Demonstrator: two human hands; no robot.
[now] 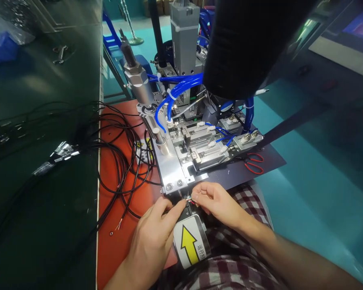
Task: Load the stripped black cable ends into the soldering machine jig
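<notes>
My left hand (pixel 155 231) reaches in from below, its fingers pinched together on a thin wire end at the front edge of a small metal machine (pixel 181 161). My right hand (pixel 216 201) comes from the right, fingers pinched on the same spot, where short red and light wire tips (pixel 191 200) show between the two hands. Just below the fingers sits a black part with a white label bearing a yellow arrow (pixel 190 243).
Several loose black cables (pixel 121 161) lie tangled on the orange mat (pixel 115 241) to the left. Blue air hoses (pixel 178 90) and a steel cylinder (pixel 139 84) rise from the machine. Red-handled scissors (pixel 254 163) lie at its right. A dark green bench (pixel 42 121) is at left.
</notes>
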